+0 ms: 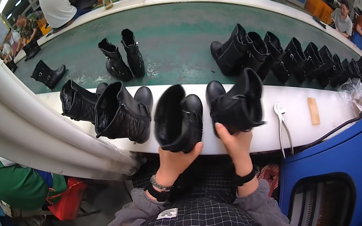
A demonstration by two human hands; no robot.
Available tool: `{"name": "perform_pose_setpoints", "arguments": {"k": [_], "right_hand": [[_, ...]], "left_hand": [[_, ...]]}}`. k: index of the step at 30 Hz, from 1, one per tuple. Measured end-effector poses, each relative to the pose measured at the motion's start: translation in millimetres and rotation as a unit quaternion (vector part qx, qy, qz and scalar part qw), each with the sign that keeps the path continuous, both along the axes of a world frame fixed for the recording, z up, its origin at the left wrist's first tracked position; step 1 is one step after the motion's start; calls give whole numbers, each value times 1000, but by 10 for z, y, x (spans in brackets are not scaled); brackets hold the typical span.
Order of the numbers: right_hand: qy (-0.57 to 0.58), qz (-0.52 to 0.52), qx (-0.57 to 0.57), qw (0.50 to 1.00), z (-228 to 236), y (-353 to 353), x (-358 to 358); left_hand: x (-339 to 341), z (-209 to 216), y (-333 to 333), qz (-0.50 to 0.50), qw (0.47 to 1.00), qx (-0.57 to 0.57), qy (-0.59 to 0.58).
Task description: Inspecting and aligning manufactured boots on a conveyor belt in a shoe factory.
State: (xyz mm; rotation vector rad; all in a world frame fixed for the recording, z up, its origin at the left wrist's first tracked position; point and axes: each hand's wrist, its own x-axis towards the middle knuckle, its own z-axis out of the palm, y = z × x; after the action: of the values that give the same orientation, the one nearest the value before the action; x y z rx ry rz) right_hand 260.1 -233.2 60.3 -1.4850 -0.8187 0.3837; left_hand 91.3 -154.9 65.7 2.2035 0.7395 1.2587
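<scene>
Both my hands grip black leather ankle boots above the white worktop (286, 106): left hand (178, 157) one boot (179, 118), right hand (234, 143) another (238, 104) at one o'clock.

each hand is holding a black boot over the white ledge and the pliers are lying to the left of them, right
Not quite. The head view shows the pliers lying to the right of the boots, not the left. The rest holds: the left hand and right hand each hold a black boot over the white ledge.
</scene>
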Motion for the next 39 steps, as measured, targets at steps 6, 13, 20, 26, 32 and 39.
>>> {"name": "perform_pose_setpoints", "arguments": {"k": [6, 13, 20, 26, 32, 39], "right_hand": [[361, 40, 227, 904, -187, -348, 140], [463, 77, 206, 859, -405, -609, 132], [420, 54, 204, 883, -461, -624, 96], [434, 66, 217, 872, -483, -633, 112], [424, 73, 242, 870, -509, -645, 112], [387, 94, 235, 887, -398, -643, 87]], "left_hand": [[-16, -220, -33, -136, 825, -461, -296], [185, -317, -192, -189, 704, -596, -336], [265, -317, -226, -172, 710, -601, -324], [241, -382, -212, -189, 697, -609, -329], [263, -357, -224, -193, 693, -608, -336], [301, -361, -232, -182, 684, -618, -341]]}}
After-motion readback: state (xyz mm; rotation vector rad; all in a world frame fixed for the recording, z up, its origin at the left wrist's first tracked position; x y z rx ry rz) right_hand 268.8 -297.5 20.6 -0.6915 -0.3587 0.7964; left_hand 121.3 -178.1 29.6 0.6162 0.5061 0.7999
